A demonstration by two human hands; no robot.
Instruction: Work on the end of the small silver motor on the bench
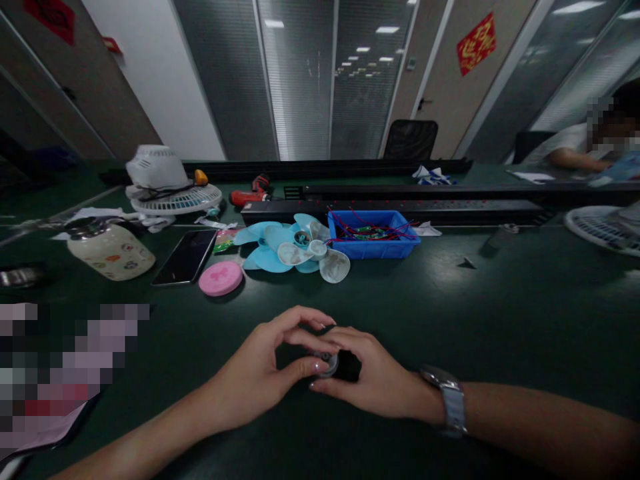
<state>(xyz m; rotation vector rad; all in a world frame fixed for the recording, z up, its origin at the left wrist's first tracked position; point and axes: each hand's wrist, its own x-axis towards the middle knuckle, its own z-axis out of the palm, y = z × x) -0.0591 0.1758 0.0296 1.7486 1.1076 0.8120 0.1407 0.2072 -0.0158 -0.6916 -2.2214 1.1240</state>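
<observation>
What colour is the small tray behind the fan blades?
The tray is blue, seen in the head view.

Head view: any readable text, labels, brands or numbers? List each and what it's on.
None can be read.
Red diamond sign on the wall: gold characters, too blurred.
Red sign top left: blurred.
Jar stickers: too small.
Wristwatch: no legible marking.

Dim room: a dark green table (500, 313) spreads beyond the hands, glass partitions with blinds (300, 80) far ahead, ceiling lights (387, 30) reflected above.
</observation>
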